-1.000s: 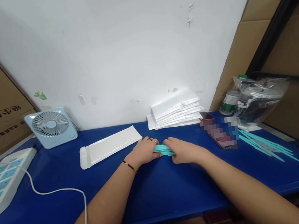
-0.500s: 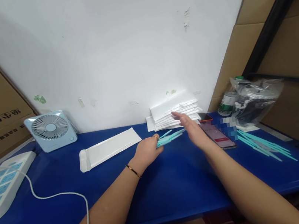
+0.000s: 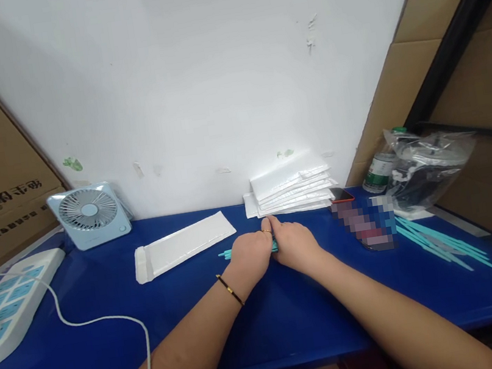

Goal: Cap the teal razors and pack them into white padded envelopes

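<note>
A bundle of thin teal sticks (image 3: 225, 255) lies low over the blue table, mostly hidden under my hands. My left hand (image 3: 251, 254) is closed around it, and the stick ends poke out on its left side. Pressed against the left hand, my right hand (image 3: 296, 243) closes over the other end of the bundle; a bit of teal shows between the two. Left of the hands rests a flat white padded envelope (image 3: 185, 244), flap end toward the left. Just behind the hands is a stack of white padded envelopes (image 3: 292, 185).
More teal sticks (image 3: 444, 244) lie at the right, near a clear plastic bag (image 3: 432, 163) and a bottle (image 3: 378, 172). A red-edged device (image 3: 341, 195) sits beside the stack. At left are a fan (image 3: 90, 214), a power strip (image 3: 13, 299) and a white cable (image 3: 104, 318).
My right hand has moved left and down from open to closed against the left hand. The sticks, which stuck out to the right, now show at the left.
</note>
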`<control>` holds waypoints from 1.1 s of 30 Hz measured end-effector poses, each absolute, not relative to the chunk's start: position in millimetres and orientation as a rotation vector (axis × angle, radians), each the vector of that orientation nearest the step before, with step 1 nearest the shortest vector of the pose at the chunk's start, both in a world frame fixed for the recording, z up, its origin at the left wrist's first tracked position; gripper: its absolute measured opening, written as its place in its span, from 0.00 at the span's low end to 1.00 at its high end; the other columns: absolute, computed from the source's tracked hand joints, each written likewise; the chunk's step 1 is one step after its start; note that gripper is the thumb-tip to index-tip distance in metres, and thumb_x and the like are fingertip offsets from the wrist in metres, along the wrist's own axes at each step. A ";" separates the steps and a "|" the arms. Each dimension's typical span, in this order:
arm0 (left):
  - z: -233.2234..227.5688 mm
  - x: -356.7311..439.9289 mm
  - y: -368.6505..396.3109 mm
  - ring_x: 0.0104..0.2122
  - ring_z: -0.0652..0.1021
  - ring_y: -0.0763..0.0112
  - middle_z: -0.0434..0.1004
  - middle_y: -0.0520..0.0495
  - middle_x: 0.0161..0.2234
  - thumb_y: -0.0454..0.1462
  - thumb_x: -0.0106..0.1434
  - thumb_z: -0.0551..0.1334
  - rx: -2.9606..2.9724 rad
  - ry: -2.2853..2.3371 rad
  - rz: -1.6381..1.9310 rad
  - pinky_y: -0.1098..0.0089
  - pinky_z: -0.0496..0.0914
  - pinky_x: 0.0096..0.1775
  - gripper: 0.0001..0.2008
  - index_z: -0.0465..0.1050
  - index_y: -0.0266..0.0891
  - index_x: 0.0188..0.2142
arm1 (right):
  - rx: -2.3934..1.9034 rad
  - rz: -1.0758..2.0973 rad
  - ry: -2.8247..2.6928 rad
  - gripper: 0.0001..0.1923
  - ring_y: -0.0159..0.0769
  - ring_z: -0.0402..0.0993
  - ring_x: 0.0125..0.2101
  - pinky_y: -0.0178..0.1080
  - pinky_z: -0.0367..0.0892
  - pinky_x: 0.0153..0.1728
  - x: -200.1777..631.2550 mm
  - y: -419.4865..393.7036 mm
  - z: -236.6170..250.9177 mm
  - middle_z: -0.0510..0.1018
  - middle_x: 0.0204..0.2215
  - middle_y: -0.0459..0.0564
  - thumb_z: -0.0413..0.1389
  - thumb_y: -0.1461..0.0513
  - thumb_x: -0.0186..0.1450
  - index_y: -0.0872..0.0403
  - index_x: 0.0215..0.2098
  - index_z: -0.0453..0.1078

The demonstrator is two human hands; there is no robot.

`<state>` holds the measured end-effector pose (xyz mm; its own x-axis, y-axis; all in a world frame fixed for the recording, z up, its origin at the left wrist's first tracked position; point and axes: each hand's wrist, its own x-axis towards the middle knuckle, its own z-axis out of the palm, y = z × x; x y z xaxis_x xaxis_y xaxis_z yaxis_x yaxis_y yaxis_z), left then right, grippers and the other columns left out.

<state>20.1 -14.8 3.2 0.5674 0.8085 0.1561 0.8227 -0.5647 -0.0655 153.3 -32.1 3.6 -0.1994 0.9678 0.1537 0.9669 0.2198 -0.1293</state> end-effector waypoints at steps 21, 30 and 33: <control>13.8 -110.0 64.1 0.63 0.50 0.43 0.55 0.32 0.62 0.50 0.59 0.54 -2.289 -2.327 -0.050 0.45 0.55 0.54 0.38 0.48 0.34 0.64 | -1.881 0.097 -2.274 0.07 0.42 0.73 0.31 0.35 0.56 0.25 194.4 -9.9 -5.7 0.77 0.30 0.51 0.50 0.61 0.60 0.51 0.33 0.70; 12.8 -137.5 69.5 0.47 0.75 0.49 0.68 0.32 0.54 0.49 0.52 0.61 -2.254 -2.562 0.156 0.61 0.70 0.40 0.37 0.57 0.36 0.59 | -1.808 0.182 -2.164 0.07 0.39 0.72 0.31 0.34 0.56 0.27 209.4 -2.9 -7.7 0.77 0.28 0.50 0.51 0.60 0.60 0.53 0.30 0.69; 20.3 -132.1 58.9 0.34 0.80 0.55 0.77 0.30 0.43 0.45 0.57 0.59 -2.249 -2.837 0.031 0.64 0.72 0.31 0.35 0.54 0.29 0.59 | -1.786 0.175 -2.157 0.06 0.39 0.72 0.31 0.33 0.56 0.28 209.6 -3.2 -7.0 0.77 0.29 0.50 0.51 0.60 0.60 0.53 0.30 0.69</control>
<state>-132.1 58.9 20.3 -0.1591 0.9149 -0.3711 0.9227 0.2715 0.2736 209.6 -3.2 -7.0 -0.1563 0.9719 0.1760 0.9309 0.2045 -0.3027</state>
